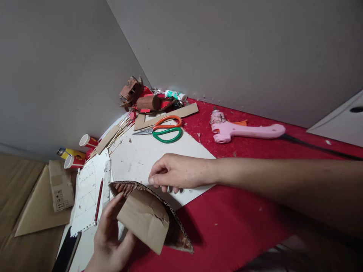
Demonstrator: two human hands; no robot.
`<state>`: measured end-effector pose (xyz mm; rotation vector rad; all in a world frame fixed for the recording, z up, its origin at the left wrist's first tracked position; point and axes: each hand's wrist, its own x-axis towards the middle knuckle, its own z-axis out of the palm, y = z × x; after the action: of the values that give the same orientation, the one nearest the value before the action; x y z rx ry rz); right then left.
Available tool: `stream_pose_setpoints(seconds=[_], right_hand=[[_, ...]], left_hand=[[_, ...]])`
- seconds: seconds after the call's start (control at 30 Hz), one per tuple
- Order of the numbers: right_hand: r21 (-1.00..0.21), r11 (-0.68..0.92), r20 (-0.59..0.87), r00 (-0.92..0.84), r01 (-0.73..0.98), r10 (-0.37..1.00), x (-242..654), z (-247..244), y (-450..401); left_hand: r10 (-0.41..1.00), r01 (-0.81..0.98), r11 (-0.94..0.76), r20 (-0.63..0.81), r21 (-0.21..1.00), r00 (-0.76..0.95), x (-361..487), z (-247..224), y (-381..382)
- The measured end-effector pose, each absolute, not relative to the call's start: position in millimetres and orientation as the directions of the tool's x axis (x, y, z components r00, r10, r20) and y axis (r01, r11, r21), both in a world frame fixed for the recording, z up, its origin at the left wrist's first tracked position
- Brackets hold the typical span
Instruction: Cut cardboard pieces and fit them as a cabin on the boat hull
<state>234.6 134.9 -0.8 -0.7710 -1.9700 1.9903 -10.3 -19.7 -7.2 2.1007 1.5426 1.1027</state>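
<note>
L hand (107, 240) clamped on cardboard pc (144, 219), R hand (176, 172) curled beside, can't tell if holding smth. Glue gun (249, 130) nr far edge of table (241, 211).

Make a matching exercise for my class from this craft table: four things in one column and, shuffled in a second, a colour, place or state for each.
Column one
1. Scissors
2. Glue gun
3. Pencil
4. Cardboard piece

Column two
A. Held by the left hand
B. Pink body
C. Lying beside the ruler
D. One orange handle, one green

Pairs: 1-D, 2-B, 3-C, 4-A
</note>
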Motion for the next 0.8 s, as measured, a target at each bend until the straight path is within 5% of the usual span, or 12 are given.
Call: stream_pose_setpoints(seconds=[0.2,0.53,0.8], right_hand=[[-0.981,-0.012,-0.170,-0.818,0.195,0.549,234,1,134],[-0.979,0.099,-0.066,-0.741,0.176,0.669,235,7,132],[-0.951,0.207,-0.032,-0.736,0.231,0.676,234,2,133]], left_hand=[[0.920,0.639,-0.347,0.382,0.686,0.089,-9,-13,-15],[0.956,0.495,-0.054,0.187,0.867,-0.224,6,-11,-2],[0.971,0.422,-0.070,0.159,0.904,-0.180,11,-10,4]])
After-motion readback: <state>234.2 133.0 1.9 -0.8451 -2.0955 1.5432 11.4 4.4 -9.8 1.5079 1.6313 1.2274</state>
